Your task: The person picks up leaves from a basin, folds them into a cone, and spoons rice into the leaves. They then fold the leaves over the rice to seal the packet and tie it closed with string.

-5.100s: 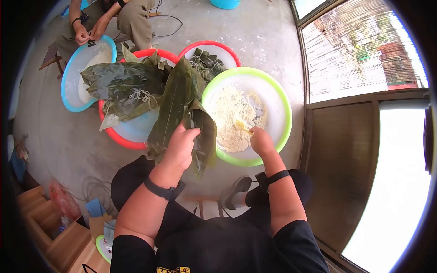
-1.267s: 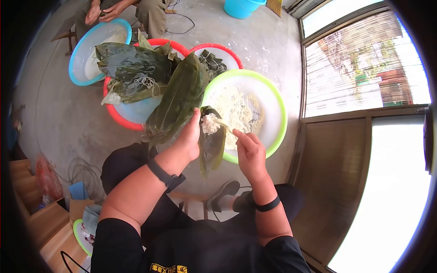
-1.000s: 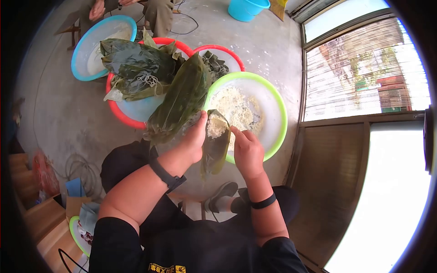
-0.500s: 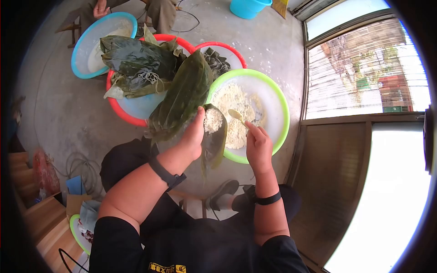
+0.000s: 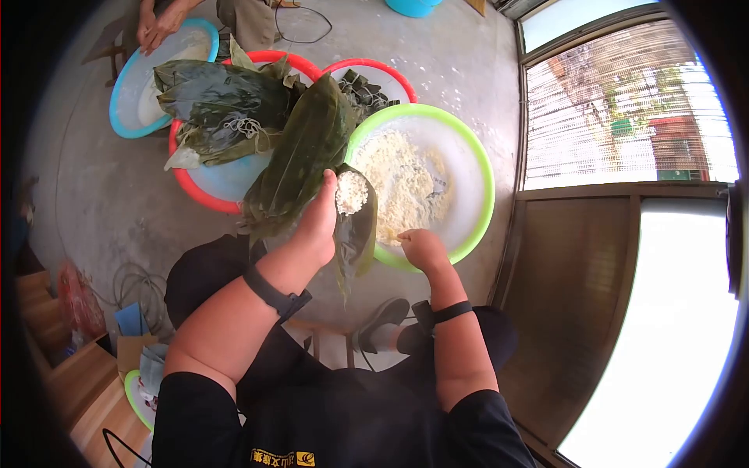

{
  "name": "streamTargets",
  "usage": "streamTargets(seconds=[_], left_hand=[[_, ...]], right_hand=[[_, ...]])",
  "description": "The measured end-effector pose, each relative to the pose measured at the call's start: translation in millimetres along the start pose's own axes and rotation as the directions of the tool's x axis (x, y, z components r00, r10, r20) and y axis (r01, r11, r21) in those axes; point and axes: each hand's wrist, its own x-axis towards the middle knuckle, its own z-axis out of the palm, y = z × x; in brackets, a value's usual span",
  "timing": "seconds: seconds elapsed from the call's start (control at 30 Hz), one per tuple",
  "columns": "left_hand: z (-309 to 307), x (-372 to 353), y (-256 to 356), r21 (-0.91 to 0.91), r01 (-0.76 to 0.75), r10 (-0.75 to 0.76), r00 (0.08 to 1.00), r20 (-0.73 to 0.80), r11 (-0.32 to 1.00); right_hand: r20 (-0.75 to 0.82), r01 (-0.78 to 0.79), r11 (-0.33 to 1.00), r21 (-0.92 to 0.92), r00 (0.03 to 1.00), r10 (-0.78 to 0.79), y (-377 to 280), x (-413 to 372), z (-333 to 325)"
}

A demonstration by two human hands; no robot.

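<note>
My left hand (image 5: pixel 318 222) is closed around a folded green leaf (image 5: pixel 359 234), whose hollow is filled with white rice (image 5: pixel 352 193). Large dark green leaves (image 5: pixel 304 148) rise just beyond that hand. My right hand (image 5: pixel 425 248) is closed on a spoon (image 5: pixel 394 236) at the near rim of the green-rimmed basin (image 5: pixel 485 187). Most of the spoon is hidden by the fingers and the rice. Loose rice (image 5: pixel 402 175) covers the left part of this basin's floor.
A red-rimmed basin (image 5: pixel 186 183) holds more leaves and pale string (image 5: pixel 243 126). Behind it, another red-rimmed basin (image 5: pixel 402 78) holds wrapped leaf bundles (image 5: pixel 363 95). Another person's hands (image 5: pixel 160 30) are over a blue-rimmed basin (image 5: pixel 117 109). A window (image 5: pixel 624 109) stands at right.
My right hand has moved down and left, bringing the spoon from mid-basin to the near rim. The other person now has both hands showing over the blue-rimmed basin. The view has shifted slightly.
</note>
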Motion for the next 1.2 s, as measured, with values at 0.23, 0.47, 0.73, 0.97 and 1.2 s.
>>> streamTargets(seconds=[0.23,0.47,0.73,0.97,1.2], left_hand=[[14.2,-16.8,9.9,0.026,-0.012,0.012,1.0,-0.022,1.0],[18.6,-19.7,9.9,-0.028,0.003,-0.001,0.998,0.056,1.0],[9.5,-21.4,2.9,-0.097,0.077,-0.06,0.983,0.171,0.992],[11.1,-39.0,19.0,-0.127,0.05,-0.02,0.975,0.223,0.991],[9.6,-47.3,20.0,-0.071,0.015,-0.006,0.992,0.127,0.997]], right_hand=[[-0.071,-0.035,0.849,0.527,0.994,0.085,8.6,-5.0,-3.7],[-0.448,0.283,0.821,0.496,0.893,-0.037,-61.4,-63.2,-62.4],[-0.646,0.441,0.894,0.075,0.705,-0.294,-110.3,-77.6,-56.5],[-0.608,0.468,0.872,0.141,0.736,-0.296,-123.5,-92.3,-58.4],[-0.584,0.522,0.848,0.093,0.718,-0.378,-137.0,-95.9,-58.4]])
